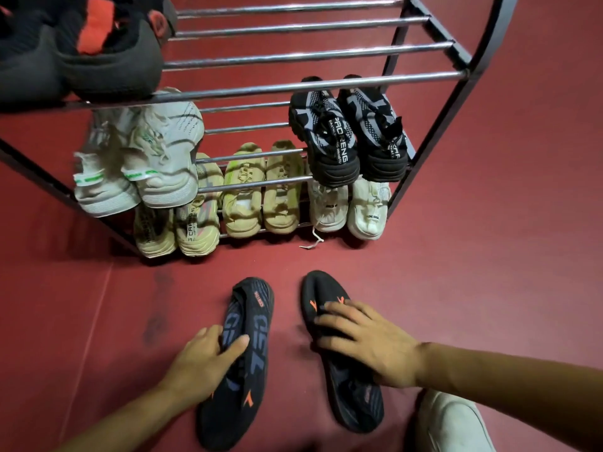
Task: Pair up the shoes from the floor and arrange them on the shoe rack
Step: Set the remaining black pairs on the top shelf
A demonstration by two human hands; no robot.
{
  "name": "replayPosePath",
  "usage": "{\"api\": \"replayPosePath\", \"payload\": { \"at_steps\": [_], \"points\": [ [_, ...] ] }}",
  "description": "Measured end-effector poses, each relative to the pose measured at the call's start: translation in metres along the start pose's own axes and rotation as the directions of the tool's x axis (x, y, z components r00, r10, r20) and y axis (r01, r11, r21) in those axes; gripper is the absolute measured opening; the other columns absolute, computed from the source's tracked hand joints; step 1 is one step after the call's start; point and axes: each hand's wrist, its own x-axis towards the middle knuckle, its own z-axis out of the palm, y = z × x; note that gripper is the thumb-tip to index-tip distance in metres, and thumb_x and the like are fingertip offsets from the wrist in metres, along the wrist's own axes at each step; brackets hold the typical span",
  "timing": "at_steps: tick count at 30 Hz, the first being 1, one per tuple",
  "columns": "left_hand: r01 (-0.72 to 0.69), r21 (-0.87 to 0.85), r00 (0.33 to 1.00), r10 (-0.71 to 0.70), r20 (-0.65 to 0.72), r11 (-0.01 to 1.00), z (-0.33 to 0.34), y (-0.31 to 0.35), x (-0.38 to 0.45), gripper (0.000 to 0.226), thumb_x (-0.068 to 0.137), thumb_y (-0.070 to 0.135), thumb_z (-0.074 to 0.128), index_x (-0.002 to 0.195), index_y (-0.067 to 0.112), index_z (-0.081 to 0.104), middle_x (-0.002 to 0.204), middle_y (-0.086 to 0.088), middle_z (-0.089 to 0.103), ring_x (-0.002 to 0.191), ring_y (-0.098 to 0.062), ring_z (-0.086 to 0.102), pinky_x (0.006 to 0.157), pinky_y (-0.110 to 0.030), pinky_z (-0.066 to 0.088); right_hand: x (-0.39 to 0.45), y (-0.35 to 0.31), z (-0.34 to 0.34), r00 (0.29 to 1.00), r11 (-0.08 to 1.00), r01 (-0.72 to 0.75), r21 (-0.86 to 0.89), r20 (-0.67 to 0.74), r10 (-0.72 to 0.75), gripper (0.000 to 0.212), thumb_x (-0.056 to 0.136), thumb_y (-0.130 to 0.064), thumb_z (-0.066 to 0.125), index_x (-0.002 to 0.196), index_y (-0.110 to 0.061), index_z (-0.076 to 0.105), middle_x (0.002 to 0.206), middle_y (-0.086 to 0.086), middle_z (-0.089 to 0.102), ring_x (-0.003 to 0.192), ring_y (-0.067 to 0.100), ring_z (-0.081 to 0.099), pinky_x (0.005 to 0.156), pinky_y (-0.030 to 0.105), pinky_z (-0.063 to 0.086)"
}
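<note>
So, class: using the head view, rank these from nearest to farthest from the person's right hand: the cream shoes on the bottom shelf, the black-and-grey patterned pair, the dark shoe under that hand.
1. Dark shoe, under the right hand.
2. Cream shoes, bottom shelf, right end.
3. Black-and-grey patterned pair, shelf above them.

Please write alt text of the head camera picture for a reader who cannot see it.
Both hands, left hand and right hand, rest on two dark slip-on shoes, left shoe and right shoe, on a red floor before a metal shoe rack holding paired sneakers.
</note>
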Motion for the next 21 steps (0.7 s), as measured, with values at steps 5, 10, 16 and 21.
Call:
{"api": "replayPosePath", "payload": {
  "at_steps": [5,10,16,21],
  "points": [
    [-0.017,0.093,1.000,0.018,-0.013,0.995,0.015,0.001,-0.028,0.112,0.038,0.092,0.065,0.133,0.040,0.038,0.110,0.012,0.043,0.114,-0.017,0.056,0.093,-0.037,0.049,-0.015,0.002,-0.002,0.776,0.677,-0.500,0.540,-0.067,0.627,0.047,0.071,-0.029,0.055,0.117,-0.019,0.052,0.116,0.000,0.050,0.105,0.026,0.056,0.091,0.046,0.051],
    [0.144,0.146,0.987,-0.132,-0.091,0.979,0.043,0.021,-0.023,0.141,0.036,0.084,0.070,0.150,0.018,0.020,0.135,0.002,0.037,0.128,-0.023,0.037,0.104,-0.040,0.042,-0.023,-0.025,0.012,0.574,0.315,-0.770,0.555,0.386,0.722,0.069,0.065,-0.065,0.076,0.112,-0.029,0.040,0.111,-0.009,0.051,0.102,0.013,0.058,0.090,0.025,0.047],
    [-0.299,0.596,0.906,0.418,-0.068,0.746,0.003,0.007,0.015,0.120,0.027,0.049,0.075,0.138,0.015,0.045,0.120,0.000,0.060,0.109,-0.025,0.053,0.088,-0.045,0.049,-0.004,-0.022,0.013,0.494,0.266,-0.842,0.469,0.472,0.730,0.038,0.075,-0.037,0.073,0.100,-0.025,0.046,0.105,0.000,0.068,0.111,0.023,0.067,0.075,0.020,0.045],
    [-0.583,0.761,0.600,0.782,0.169,0.283,-0.043,0.003,0.045,0.110,0.035,0.011,0.075,0.143,0.019,0.052,0.133,-0.005,0.060,0.129,-0.033,0.053,0.111,-0.050,0.027,-0.007,-0.018,0.015,0.487,0.259,-0.842,0.474,0.461,0.742,0.032,0.076,-0.038,0.071,0.095,-0.026,0.048,0.090,-0.008,0.059,0.101,0.022,0.066,0.070,0.018,0.039]
  ]
}}
